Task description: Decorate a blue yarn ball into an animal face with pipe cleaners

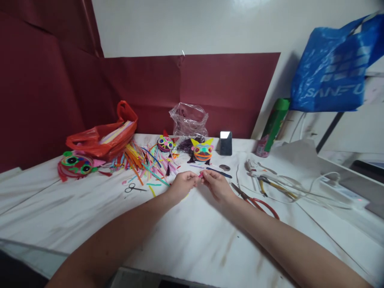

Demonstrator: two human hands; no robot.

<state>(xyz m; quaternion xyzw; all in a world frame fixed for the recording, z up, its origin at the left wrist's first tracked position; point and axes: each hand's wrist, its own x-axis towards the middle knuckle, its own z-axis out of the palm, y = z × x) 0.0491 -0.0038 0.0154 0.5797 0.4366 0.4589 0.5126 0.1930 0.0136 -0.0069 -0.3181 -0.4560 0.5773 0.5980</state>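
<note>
My left hand and my right hand meet over the middle of the white table. Both pinch a small pink piece between their fingertips; it is too small to name more exactly. Just beyond the hands stands a colourful round craft face with yellow ears. A second small face stands to its left, and a larger red and green one lies at the far left. Several coloured strips are scattered between them.
Small scissors lie left of my hands. Red-handled pliers and other tools lie to the right. A red bag, a clear bag, a phone, a green can and a blue bag stand behind.
</note>
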